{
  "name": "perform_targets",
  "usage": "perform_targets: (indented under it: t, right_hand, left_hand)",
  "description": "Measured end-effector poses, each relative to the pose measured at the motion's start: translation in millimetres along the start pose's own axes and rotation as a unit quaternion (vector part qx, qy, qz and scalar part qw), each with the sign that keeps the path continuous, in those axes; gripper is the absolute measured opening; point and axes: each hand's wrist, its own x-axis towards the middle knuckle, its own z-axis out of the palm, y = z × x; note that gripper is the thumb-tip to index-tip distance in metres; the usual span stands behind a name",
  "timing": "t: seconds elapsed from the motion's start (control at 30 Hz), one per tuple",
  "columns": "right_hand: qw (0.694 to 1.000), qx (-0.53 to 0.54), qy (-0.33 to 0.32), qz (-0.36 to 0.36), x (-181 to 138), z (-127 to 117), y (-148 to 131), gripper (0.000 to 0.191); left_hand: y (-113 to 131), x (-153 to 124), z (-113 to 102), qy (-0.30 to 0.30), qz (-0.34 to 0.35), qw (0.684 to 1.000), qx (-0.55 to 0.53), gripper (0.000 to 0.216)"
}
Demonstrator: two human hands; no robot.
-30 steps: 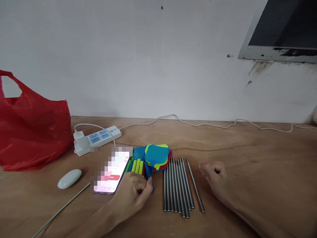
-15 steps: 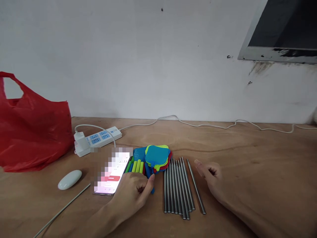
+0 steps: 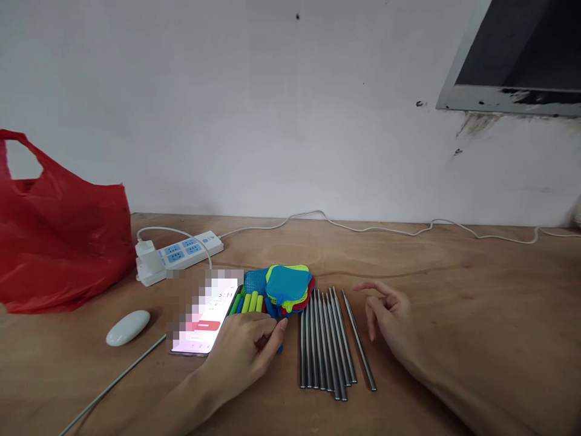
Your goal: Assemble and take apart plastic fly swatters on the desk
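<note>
My left hand (image 3: 247, 345) rests on the table with its fingers curled, over the near ends of green, blue and yellow tube handles (image 3: 253, 301). What its fingers hold, if anything, is hidden. Just beyond it lies a stack of mesh fly swatter heads (image 3: 287, 284) in blue, yellow and red. Several metal rods (image 3: 322, 351) lie side by side to the right of that hand, thin ends away from me. One rod (image 3: 359, 340) lies a little apart on their right. Beside it, my right hand (image 3: 390, 315) hovers with fingers apart, the index pointing left, holding nothing.
A lit phone (image 3: 211, 315) lies left of the handles, partly blurred out. Farther left are a white rounded mouse-like object (image 3: 128, 327), a power strip (image 3: 181, 257) with a plug and cable, and a red plastic bag (image 3: 68, 242). A white cord (image 3: 363, 229) runs along the wall.
My right hand has opened from a loose curl, its index finger now stretched left and the other fingers spread downward. The left hand has barely shifted; the rods have not moved.
</note>
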Motion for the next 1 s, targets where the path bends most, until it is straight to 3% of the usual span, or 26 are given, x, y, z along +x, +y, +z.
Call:
perform_targets:
  t: [0.13,0.23,0.4,0.83,1.0]
  right_hand:
    - [0.995,-0.069,-0.019,-0.067,3.2,5.7,6.9,0.021]
    - [0.979,-0.156,-0.043,-0.122,3.9,6.7,16.8,0.022]
    - [0.967,-0.201,-0.063,-0.14,4.0,5.4,26.2,0.022]
    - [0.967,-0.205,-0.076,-0.132,4.1,5.6,19.6,0.021]
    - [0.967,-0.205,-0.072,-0.137,3.9,5.9,18.8,0.02]
  left_hand:
    - [2.9,1.8,-5.0,0.015,0.001,1.0,0.02,0.034]
    - [6.8,2.5,-8.7,-0.023,0.059,0.998,0.003,0.012]
    - [14.1,0.7,-6.9,-0.126,0.147,0.981,-0.013,0.029]
    - [21.8,-5.6,1.7,-0.16,0.109,0.979,0.061,0.005]
    - [27.3,-8.8,5.0,-0.154,0.111,0.98,0.057,0.01]
